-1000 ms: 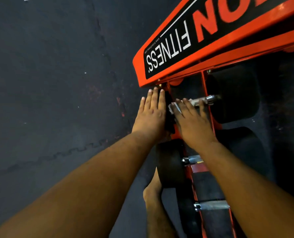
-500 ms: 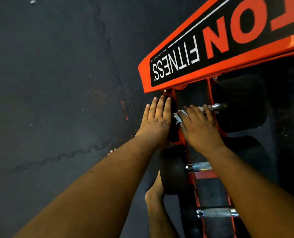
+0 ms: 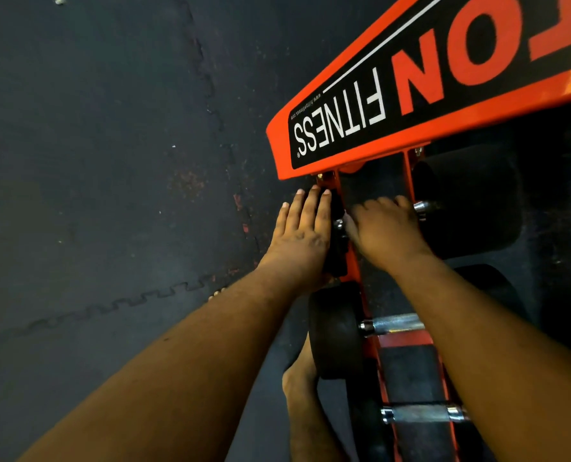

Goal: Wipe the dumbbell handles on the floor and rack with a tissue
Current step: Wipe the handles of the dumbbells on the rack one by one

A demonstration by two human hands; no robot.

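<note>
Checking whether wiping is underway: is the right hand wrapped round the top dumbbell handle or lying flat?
Wrapped: the right hand curls over the top handle, leaving only its chrome end showing. No tissue is visible.

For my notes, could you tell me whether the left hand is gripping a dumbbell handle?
No, the left hand lies flat with straight fingers.

- Glossy orange painted metal rack frame (image 3: 450, 128), with matt black label strip.
- Shiny chrome steel dumbbell handles (image 3: 394, 323), finely knurled at mid-length.
- Matt black rubber dumbbell heads (image 3: 335, 331), dull and smooth.
- Dark matt rubber floor mats (image 3: 94, 195), speckled, scuffed.
</note>
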